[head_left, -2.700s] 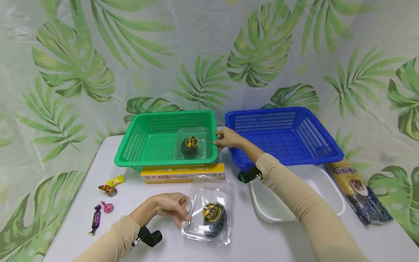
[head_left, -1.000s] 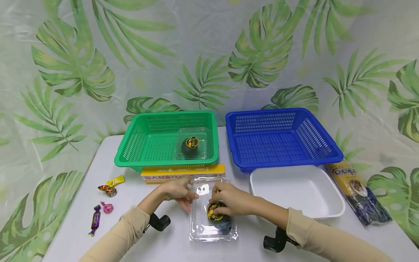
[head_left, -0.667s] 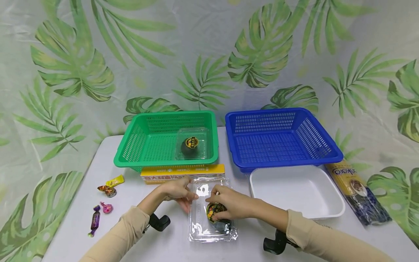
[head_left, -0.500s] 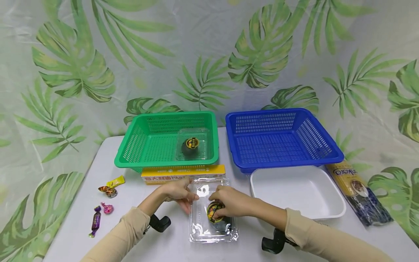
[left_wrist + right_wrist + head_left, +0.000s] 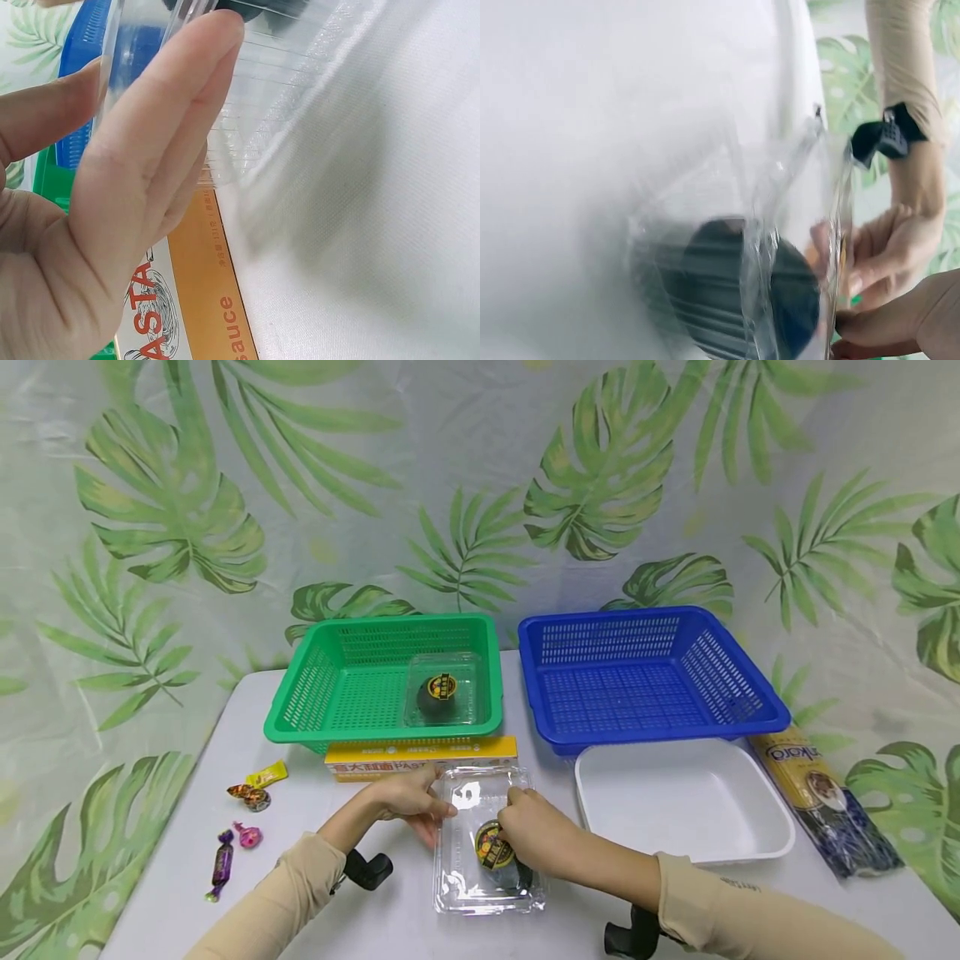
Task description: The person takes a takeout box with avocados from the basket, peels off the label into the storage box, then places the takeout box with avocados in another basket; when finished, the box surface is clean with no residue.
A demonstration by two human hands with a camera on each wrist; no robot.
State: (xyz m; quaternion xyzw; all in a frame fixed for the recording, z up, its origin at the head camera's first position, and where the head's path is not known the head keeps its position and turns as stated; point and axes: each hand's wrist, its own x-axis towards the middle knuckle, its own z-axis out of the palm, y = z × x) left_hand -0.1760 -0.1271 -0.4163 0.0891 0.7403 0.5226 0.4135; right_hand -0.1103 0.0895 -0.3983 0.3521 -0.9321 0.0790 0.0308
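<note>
My left hand [image 5: 411,802] grips the left edge of a clear plastic clamshell box [image 5: 461,881], thumb on top and fingers underneath. The box holds a round dark item [image 5: 720,281] and carries a round black-and-yellow sticker [image 5: 493,845] on its lid. My right hand [image 5: 542,833] is over the box's right side, fingers bent. Its fingertips [image 5: 847,322] touch the lid by the sticker; whether they pinch its edge is unclear. Behind, another clear box [image 5: 467,702] with a dark round item and a similar sticker lies in the green basket [image 5: 360,737].
A blue basket [image 5: 667,732] and a white tub [image 5: 675,802] stand to the right, beside a patterned food packet [image 5: 825,797]. A yellow pasta box [image 5: 480,748] lies before the green basket. Wrapped candies [image 5: 222,864] are scattered on the left.
The right hand came from between the baskets to the lid, then shifted slightly right, uncovering more of the sticker. The left hand and box moved slightly right and settled.
</note>
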